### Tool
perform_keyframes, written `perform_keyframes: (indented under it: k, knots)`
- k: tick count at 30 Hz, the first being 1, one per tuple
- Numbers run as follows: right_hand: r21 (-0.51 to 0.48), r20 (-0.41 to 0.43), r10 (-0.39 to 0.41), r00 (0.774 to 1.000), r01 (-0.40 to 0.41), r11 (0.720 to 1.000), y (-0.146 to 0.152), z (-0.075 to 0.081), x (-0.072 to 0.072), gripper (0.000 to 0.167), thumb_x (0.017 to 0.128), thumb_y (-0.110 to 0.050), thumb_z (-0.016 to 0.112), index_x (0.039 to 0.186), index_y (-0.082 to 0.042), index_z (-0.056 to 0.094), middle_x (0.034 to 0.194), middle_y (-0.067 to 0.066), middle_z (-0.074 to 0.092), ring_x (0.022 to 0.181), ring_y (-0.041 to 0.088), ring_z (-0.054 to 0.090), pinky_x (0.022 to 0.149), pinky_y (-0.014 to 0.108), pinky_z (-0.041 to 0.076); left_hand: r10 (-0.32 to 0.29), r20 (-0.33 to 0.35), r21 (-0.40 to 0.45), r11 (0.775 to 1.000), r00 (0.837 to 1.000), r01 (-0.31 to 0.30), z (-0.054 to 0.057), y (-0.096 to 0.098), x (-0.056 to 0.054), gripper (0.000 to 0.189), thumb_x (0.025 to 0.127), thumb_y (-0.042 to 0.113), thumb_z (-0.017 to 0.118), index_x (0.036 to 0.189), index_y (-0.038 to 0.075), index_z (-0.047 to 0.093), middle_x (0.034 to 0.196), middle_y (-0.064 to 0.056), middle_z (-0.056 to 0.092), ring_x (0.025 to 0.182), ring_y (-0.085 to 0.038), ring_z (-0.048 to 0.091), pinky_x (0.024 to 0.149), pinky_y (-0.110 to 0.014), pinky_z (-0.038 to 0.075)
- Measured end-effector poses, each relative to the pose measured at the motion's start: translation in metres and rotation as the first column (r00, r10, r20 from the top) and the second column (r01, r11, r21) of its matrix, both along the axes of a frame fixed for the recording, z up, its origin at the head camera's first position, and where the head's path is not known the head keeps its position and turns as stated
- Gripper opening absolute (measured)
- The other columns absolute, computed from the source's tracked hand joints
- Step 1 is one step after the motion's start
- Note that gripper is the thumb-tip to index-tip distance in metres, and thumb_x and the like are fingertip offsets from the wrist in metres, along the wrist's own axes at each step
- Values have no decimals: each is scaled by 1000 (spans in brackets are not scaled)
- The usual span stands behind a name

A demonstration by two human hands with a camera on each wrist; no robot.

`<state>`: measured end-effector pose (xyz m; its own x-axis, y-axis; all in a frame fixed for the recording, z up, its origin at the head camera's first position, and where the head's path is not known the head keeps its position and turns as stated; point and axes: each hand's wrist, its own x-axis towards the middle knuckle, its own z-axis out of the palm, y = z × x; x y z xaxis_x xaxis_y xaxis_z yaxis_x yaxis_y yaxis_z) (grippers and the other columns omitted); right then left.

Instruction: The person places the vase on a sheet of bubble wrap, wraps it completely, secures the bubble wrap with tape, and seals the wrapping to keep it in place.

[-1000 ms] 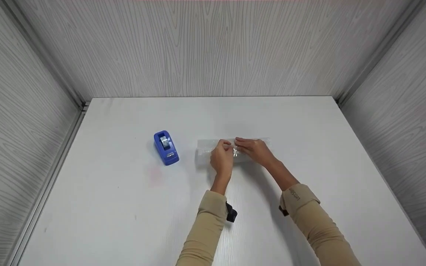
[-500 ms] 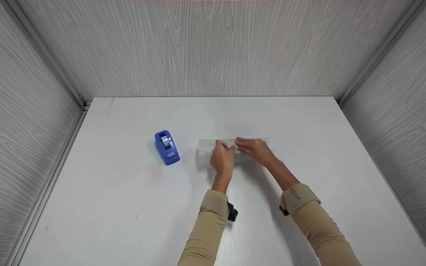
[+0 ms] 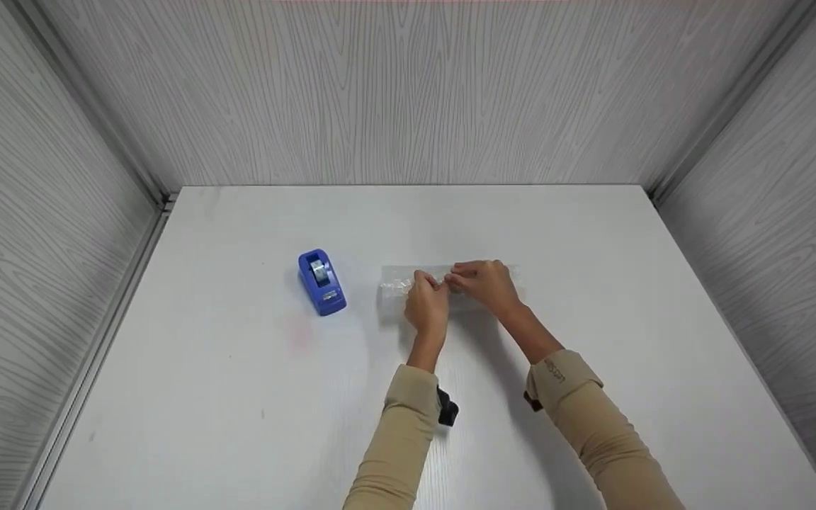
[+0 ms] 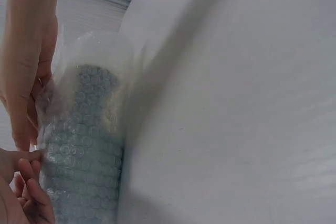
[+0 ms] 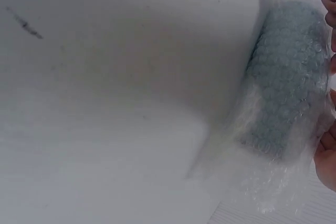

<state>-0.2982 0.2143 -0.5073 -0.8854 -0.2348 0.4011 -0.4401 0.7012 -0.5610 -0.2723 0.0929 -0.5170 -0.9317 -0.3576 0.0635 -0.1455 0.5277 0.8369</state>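
Observation:
A roll of clear bubble wrap (image 3: 395,289) lies crosswise on the white table, wound round something dark greenish whose kind is hidden. Its bubbles show close up in the left wrist view, and loose film sticks out past the end of the core in the right wrist view. At the roll's far edge, near its middle, my left hand (image 3: 427,304) pinches the film with thumb and curled fingers. Right beside it my right hand (image 3: 487,285) pinches at the same edge, fingertips almost meeting the left ones. Whether a thin clear strip also lies between the fingertips, I cannot tell.
A blue tape dispenser (image 3: 322,282) with a roll of clear tape stands left of the bubble wrap. Wood-grain panels (image 3: 408,92) close off the table (image 3: 238,411) at the back and both sides.
My right hand has gone from fingers laid flat on the wrap to a pinch close to my left fingertips, its wrist shifting slightly left. The left hand stays nearly in place.

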Motion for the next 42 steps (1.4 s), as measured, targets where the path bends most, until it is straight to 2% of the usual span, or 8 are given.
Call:
perform_keyframes:
  k: [4,7,13,20,29,36,42]
  knots:
    - [40,-73,-75,995,78,996,-8,1,0,17,78,-18,74,82,-2,74,80,9,69,70,21,65,62,34,51,-9,-13,3,1000,1000,9,-2,1,0,27,82,25,69,74,14,46,61,1,49,55,-18,49,49,-34,37]
    - [53,-83,-93,992,98,994,-12,4,-1,12,76,-13,75,77,-2,73,74,9,68,66,22,64,61,36,51,-18,-37,-7,1000,999,18,-5,0,1,27,82,25,69,74,13,46,62,2,49,56,-17,48,49,-34,37]
    - [96,-11,-113,994,113,989,-16,12,-4,11,74,-13,76,72,-4,71,71,6,66,65,21,62,60,37,49,-15,-69,-3,1000,997,15,-13,-4,6,29,80,27,71,74,14,46,63,3,47,56,-15,47,49,-32,36]
    - [138,66,-140,988,130,982,-18,14,-6,17,76,-20,76,71,-5,71,71,5,66,63,19,60,58,35,48,4,-123,76,997,992,5,-20,-7,10,31,79,24,73,72,13,45,62,3,46,55,-15,45,49,-32,35]
    - [175,-75,-143,987,154,972,-19,8,-3,21,75,-23,76,67,-6,67,64,5,59,56,19,55,53,35,46,-91,-90,108,989,992,100,-18,-8,14,27,82,15,69,76,12,43,65,1,44,57,-15,44,51,-30,33]
    - [168,-23,-107,994,109,980,-12,8,-3,19,78,-24,73,73,-6,69,70,6,61,63,21,58,59,36,48,-102,-82,90,990,991,109,-16,-7,14,26,80,12,70,76,12,44,68,1,48,60,-16,47,53,-32,36]
    - [82,53,-54,997,49,995,-4,10,-2,12,80,-19,72,80,-6,72,80,6,66,73,21,62,66,36,49,-74,-60,129,988,995,81,-14,-3,13,26,77,16,70,74,13,45,68,2,49,60,-16,48,54,-32,37]
